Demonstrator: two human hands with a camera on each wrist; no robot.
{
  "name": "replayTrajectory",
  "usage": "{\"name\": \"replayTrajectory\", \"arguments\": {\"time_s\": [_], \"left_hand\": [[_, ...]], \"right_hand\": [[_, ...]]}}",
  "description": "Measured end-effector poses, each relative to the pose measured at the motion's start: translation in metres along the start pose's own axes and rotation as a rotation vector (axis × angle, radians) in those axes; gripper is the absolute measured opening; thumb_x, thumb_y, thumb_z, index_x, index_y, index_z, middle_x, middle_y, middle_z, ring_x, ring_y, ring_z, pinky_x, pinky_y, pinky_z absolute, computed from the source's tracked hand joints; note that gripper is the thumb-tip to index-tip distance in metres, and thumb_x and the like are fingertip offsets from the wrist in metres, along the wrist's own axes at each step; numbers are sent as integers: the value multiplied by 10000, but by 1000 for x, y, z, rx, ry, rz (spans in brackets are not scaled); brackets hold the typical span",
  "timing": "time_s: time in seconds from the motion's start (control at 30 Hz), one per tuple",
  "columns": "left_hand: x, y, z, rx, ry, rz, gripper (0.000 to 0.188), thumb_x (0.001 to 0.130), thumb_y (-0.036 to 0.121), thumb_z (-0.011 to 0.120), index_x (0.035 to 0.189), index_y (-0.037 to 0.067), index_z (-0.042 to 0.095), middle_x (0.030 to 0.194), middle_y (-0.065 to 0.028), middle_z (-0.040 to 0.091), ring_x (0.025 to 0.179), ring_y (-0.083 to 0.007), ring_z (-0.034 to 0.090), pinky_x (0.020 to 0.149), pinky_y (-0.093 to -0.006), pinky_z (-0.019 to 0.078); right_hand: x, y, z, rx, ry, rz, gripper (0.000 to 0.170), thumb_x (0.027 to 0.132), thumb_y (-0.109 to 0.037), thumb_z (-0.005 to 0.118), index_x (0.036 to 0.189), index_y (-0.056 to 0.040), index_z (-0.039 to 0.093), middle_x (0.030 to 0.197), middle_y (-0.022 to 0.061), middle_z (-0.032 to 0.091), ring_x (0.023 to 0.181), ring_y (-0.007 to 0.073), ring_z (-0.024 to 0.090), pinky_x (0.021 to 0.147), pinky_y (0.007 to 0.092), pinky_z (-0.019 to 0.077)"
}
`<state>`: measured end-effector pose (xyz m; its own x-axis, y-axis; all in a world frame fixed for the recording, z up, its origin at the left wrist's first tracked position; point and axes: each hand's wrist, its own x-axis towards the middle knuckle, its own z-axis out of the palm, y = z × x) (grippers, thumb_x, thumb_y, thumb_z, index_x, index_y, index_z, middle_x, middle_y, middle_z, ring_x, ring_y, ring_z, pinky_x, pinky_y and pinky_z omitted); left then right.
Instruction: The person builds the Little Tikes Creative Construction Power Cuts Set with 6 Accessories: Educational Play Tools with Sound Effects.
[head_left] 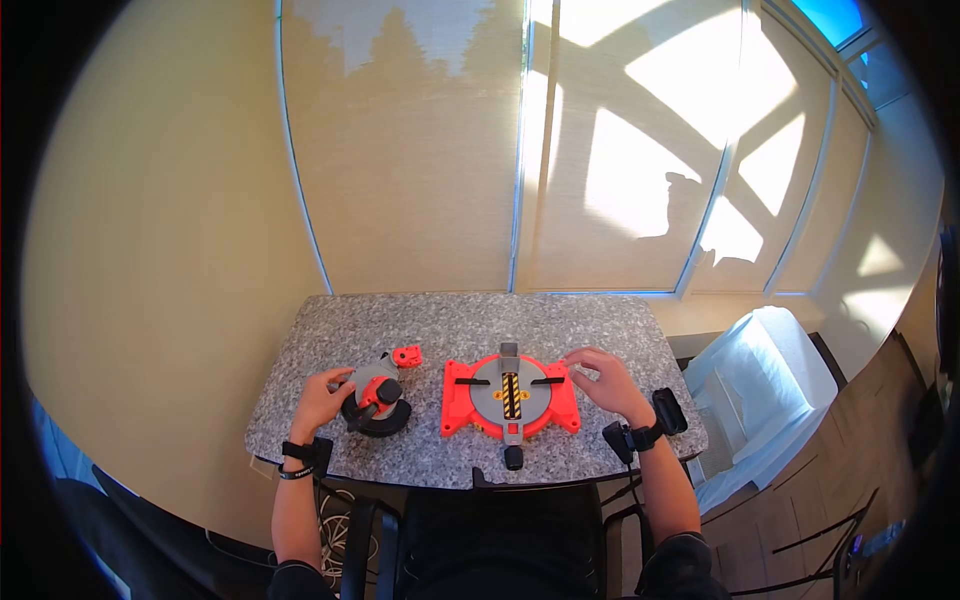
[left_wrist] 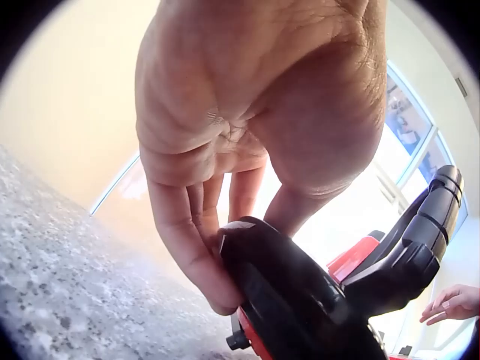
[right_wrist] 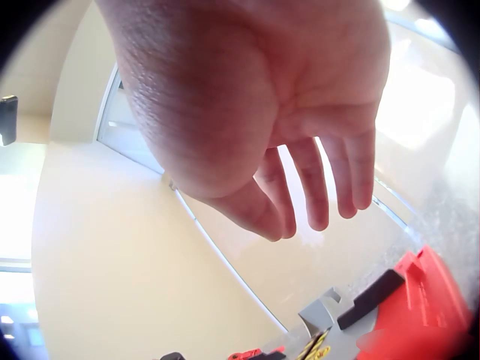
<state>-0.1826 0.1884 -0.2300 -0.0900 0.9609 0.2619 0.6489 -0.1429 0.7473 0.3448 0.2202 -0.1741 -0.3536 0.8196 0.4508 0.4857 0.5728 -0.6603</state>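
Observation:
On the left of the table, my left hand (head_left: 320,402) (left_wrist: 255,112) pinches the edge of a round black guard (left_wrist: 289,289), thumb on one side and fingers on the other. The guard belongs to a red, grey and black saw head (head_left: 375,398) with a black handle (left_wrist: 427,240). To its right a red base (head_left: 456,405) (right_wrist: 431,289) lies flat, with a grey round plate (head_left: 485,400) and a striped yellow-black centre strip (head_left: 512,396). My right hand (head_left: 608,385) (right_wrist: 270,105) hangs beside the base's back right corner, fingers relaxed, holding nothing.
The speckled grey table (head_left: 470,320) stands against blinds. A black object (head_left: 669,410) lies at its right edge. A chair with a pale cover (head_left: 765,385) stands to the right. Cables (head_left: 345,535) hang below the table's left side.

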Motion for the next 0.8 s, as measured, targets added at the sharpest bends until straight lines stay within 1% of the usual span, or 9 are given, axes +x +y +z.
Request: {"name": "replayTrajectory", "arguments": {"time_s": [0.13,0.27,0.33,0.37,0.43,0.53,0.67,0.73,0.8], "left_hand": [[-13,51,-5,54,38,-13,352,889,174,763,1222,63,735,898,-111,750,685,-143,637,655,-325,527],[-22,97,-6,35,39,-5,340,889,161,757,1213,60,737,897,-105,739,662,-142,611,641,-320,512],[-25,112,-5,69,88,136,338,880,149,757,1206,62,741,870,-107,716,652,-183,612,638,-323,507],[-27,124,-4,70,88,134,338,880,149,757,1206,62,741,870,-107,716,652,-183,612,638,-323,507],[-33,149,-2,155,72,203,338,866,155,767,1191,62,745,840,-116,686,662,-231,625,637,-332,505],[-38,172,6,127,65,285,331,862,162,771,1175,58,747,821,-128,671,677,-260,645,640,-345,511],[-39,184,19,63,39,343,336,864,166,771,1174,42,739,841,-141,683,684,-287,658,649,-366,521],[-39,189,23,60,49,361,336,865,165,770,1174,35,736,846,-143,685,690,-297,661,652,-373,524],[-40,195,26,56,59,382,337,867,164,768,1174,29,733,851,-145,687,695,-306,664,654,-380,526]], "right_hand": [[5,-20,9,-105,-80,-41,221,886,-66,713,1107,-64,724,1145,137,715,1091,336,682,957,406,543],[13,-26,33,-96,-86,-80,265,877,-75,723,1142,-83,713,1151,140,708,1106,352,669,960,422,542],[19,-41,43,-86,-78,-180,350,842,-55,755,1187,-55,696,1215,150,691,1135,352,659,996,409,532],[21,-50,48,-84,-79,-180,350,842,-55,755,1187,-55,696,1215,150,691,1135,352,659,996,409,532],[27,-67,59,-190,-87,-257,470,835,-48,752,1290,-73,636,1295,143,639,1211,354,612,1015,411,520],[38,-76,77,-264,-48,-344,558,829,-53,757,1356,-70,573,1333,128,589,1238,339,582,1003,418,527],[49,-82,87,-392,51,-406,572,813,-64,764,1348,-60,560,1292,110,585,1201,321,584,966,416,540],[53,-80,88,-455,94,-450,520,790,-73,767,1279,-51,589,1205,101,601,1117,307,606,918,406,549],[56,-79,88,-462,92,-446,489,794,-81,756,1252,-56,587,1185,97,594,1114,301,598,925,412,537]]}}
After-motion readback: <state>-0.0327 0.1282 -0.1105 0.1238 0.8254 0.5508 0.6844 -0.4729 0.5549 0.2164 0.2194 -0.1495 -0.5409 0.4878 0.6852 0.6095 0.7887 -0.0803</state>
